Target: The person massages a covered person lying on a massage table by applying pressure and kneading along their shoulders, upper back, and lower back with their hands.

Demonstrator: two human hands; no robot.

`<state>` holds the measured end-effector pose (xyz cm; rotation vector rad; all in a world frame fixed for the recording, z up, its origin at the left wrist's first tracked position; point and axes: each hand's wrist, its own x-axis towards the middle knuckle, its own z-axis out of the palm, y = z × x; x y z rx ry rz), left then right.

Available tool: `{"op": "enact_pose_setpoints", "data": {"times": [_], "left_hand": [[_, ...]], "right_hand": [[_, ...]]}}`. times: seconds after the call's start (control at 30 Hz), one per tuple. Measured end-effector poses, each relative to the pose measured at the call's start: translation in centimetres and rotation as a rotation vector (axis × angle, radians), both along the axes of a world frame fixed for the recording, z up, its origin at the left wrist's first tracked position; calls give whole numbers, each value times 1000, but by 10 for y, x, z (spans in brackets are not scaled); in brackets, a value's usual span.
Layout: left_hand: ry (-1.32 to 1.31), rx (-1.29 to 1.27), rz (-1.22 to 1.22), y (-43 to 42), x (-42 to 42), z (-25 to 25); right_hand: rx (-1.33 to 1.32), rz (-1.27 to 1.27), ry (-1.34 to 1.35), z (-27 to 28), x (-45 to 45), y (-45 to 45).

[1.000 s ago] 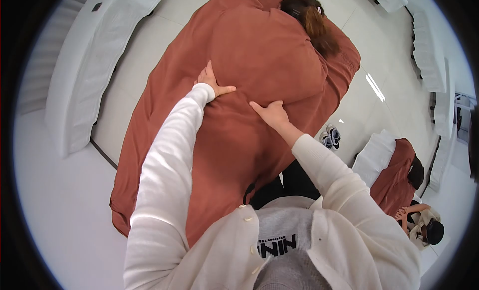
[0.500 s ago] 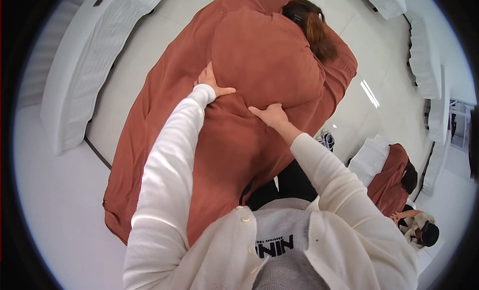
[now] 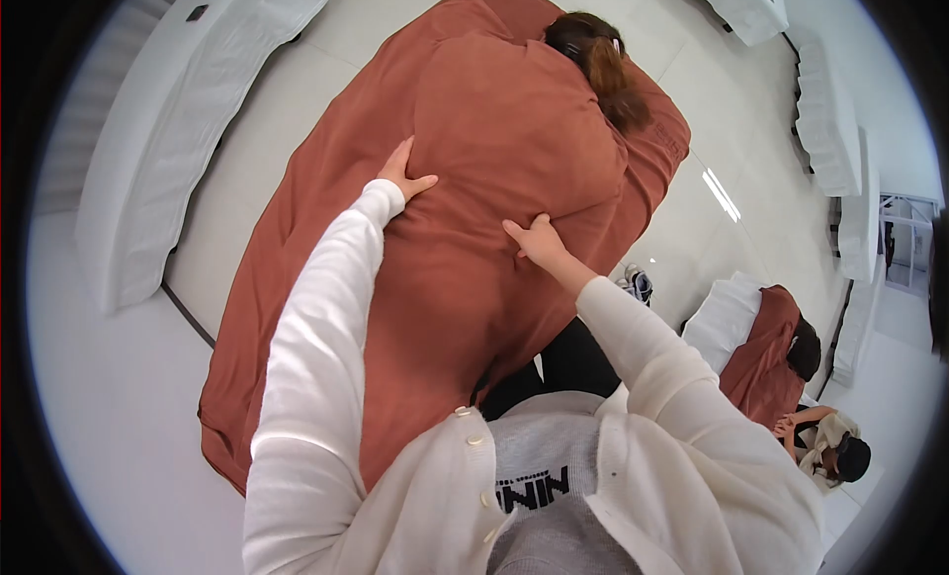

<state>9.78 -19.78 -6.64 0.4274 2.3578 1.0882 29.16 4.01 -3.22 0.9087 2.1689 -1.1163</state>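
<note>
A person lies face down under a rust-red cloth (image 3: 494,120), and only the dark tied hair (image 3: 603,66) shows at the upper right. On the left side of the covered back rests my left hand (image 3: 403,172), thumb spread from the fingers. My right hand (image 3: 537,241) touches the right side of the back, its thumb pointing left and its other fingers partly hidden. Neither hand has anything visible in its grasp. Folds in the cloth run between the two hands.
White-covered beds stand at the left (image 3: 188,110) and along the right (image 3: 828,120). At the lower right, a co-worker in a black cap (image 3: 852,459) has hands on another person under a red cloth (image 3: 761,372). Shoes (image 3: 638,281) are on the floor.
Both hands have shifted a little and now lie farther apart on the back. The whole view has moved slightly, and the covered person's head appears lower.
</note>
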Motion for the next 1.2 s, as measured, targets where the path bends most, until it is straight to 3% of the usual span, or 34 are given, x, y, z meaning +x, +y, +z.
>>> {"op": "enact_pose_setpoints", "data": {"times": [0.03, 0.1, 0.17, 0.23, 0.3, 0.37, 0.5, 0.57, 0.7, 0.77, 0.83, 0.93, 1.0, 1.07, 1.2], "left_hand": [[-74, -27, -54, -10, -1, 12], [-148, -58, -101, -22, 2, 24], [-64, -266, -151, -30, 10, 25], [-29, -353, -141, -21, 15, 35], [9, -436, -130, -10, 17, 34], [74, -533, -54, -5, 16, 24], [-10, -438, -47, -12, 5, 19], [-192, -397, -71, -13, -1, 28], [-166, -395, -111, -13, 2, 25], [38, -598, -133, -2, 9, 27], [32, -611, -111, 2, 9, 31], [-8, -548, -53, -4, 12, 24], [-21, -461, -16, -8, 11, 25], [-179, -419, -19, -7, 8, 34], [-110, -497, -163, -10, 7, 24]], "right_hand": [[-133, -64, -34, 7, 4, -1], [-78, 35, -55, 8, 17, -10], [-28, 131, -86, -2, 21, -22], [60, 2, -22, 2, 13, -49], [51, -78, -159, 5, -7, -54], [101, 8, -225, 3, -13, -57], [217, 172, -75, -33, -11, -46], [-121, 106, -261, -5, -24, -38], [-14, 141, -183, 1, -17, -44], [101, 97, -130, -26, -8, -52], [211, 58, -86, -32, -6, -55], [164, 63, -75, -31, -11, -49], [-118, 108, -201, -22, -18, -38], [-151, 113, -218, -12, -20, -36], [-167, 148, -253, -2, -17, -39]]}}
